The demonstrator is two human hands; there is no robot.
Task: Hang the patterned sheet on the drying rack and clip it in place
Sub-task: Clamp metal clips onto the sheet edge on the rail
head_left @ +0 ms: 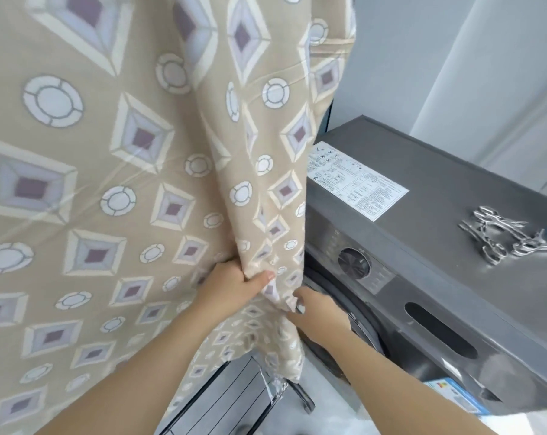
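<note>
The patterned sheet (pixel 115 171), beige with purple diamonds and white rings, hangs down in front of me and fills the left and middle of the view. The drying rack is hidden behind it. My left hand (pixel 234 287) grips a bunched fold of the sheet low down, thumb on top. Just to the right and slightly lower, my right hand (pixel 319 312) holds the sheet's hanging edge with its fingers tucked into the fabric. Several metal clips (pixel 501 235) lie in a heap on top of the washing machine, at the right.
A dark grey washing machine (pixel 438 277) stands close on the right, with a white label on its lid and a dial on the front. A dark slatted object (pixel 234 400) sits on the floor below the sheet. Pale walls lie behind.
</note>
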